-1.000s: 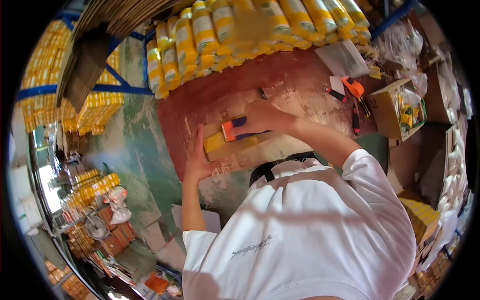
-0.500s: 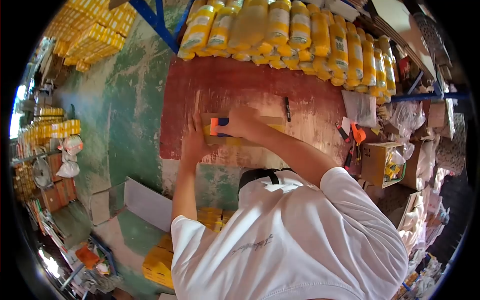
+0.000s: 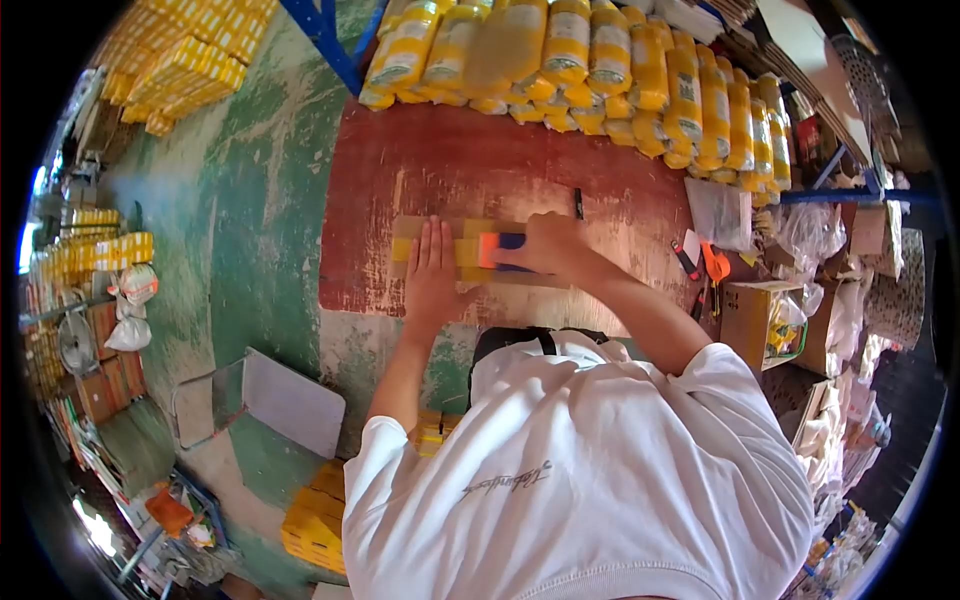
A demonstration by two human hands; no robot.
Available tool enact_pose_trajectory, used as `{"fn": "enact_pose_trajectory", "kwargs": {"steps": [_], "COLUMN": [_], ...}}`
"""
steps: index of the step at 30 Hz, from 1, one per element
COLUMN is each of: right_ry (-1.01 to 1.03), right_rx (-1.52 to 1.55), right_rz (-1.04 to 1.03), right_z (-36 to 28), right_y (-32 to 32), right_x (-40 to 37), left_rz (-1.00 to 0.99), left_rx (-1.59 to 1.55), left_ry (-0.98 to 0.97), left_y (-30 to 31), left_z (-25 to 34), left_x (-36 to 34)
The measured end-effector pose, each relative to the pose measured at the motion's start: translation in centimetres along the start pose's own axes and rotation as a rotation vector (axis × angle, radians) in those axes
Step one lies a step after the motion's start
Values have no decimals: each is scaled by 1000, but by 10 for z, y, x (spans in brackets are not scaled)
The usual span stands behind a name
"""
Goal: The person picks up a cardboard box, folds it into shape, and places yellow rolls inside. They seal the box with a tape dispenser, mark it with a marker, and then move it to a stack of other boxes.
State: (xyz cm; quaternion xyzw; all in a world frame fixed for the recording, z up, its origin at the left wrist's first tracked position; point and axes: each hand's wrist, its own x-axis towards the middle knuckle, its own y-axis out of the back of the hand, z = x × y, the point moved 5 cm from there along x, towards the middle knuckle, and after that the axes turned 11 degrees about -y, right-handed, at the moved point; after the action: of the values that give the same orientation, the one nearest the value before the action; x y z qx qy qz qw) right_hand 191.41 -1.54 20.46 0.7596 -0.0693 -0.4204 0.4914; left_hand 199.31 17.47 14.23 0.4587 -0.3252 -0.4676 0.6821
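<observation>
A flat cardboard box [image 3: 480, 278] lies lengthwise on the worn red table [image 3: 370, 180]. Yellow tape [image 3: 466, 252] runs along its top. My left hand [image 3: 432, 270] rests on the left part of the box, fingers stretched out over the tape. To its right, my right hand [image 3: 555, 245] is closed around an orange and dark blue tape dispenser [image 3: 500, 251], which sits against the box top. The dispenser's far side is hidden by my fingers. Just beyond my right hand lies a black marker [image 3: 578, 204].
Yellow-wrapped rolls [image 3: 565, 45] are piled along the table's back edge. At the right lie an orange tool [image 3: 714, 262], a box cutter [image 3: 686, 262] and a clear plastic bag [image 3: 720, 213], near an open carton [image 3: 752, 325]. A grey panel [image 3: 293, 402] stands on the floor at left.
My right hand and the tape dispenser have moved right along the box. My left hand has shifted from the box's left end onto its top, over the tape.
</observation>
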Motion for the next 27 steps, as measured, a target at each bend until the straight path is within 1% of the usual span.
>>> {"fn": "enact_pose_trajectory", "kwargs": {"steps": [2,4,5,7,9,11,14,16,17,19,20,23,26,27], "right_ry": [-31,-53,-66,-35,-29,-43,-146,-139,-136,-164,-181,-148,-189,-174], "right_rx": [-4,24,42,19,-1,-18,54,43,42,99,129,63,149,165], "right_rz": [11,-27,-53,1,34,43,-79,18,62,1,-28,11,-92,-87], "right_z": [29,43,47,45,53,75,133,142,144,151,158,199,234,233], "right_y": [0,4,2,-3,-8,-11,-10,-10,-12,-10,-9,-25,-35,-34], "right_x": [-2,-2,-5,-6,-6,-5,-7,-8,-10,-12,-13,-13,-9,-11], "left_rz": [4,5,-4,-16,-25,-26,-44,-54,-64,-92,-103,-123,-156,-184], "left_rx": [26,83,68,37,-9,-22,11,49,34,9,9,16,43,52], "left_ry": [12,36,-25,-145,-116,-111,-120,-133,-181,-283,-264,-224,-231,-250], "left_y": [-3,-5,-10,-25,-32,-35,-34,-35,-42,-61,-65,-68,-59,-61], "left_z": [4,10,22,50,54,56,63,78,93,120,120,121,140,150], "left_x": [1,6,11,24,27,34,33,41,49,67,67,68,73,81]}}
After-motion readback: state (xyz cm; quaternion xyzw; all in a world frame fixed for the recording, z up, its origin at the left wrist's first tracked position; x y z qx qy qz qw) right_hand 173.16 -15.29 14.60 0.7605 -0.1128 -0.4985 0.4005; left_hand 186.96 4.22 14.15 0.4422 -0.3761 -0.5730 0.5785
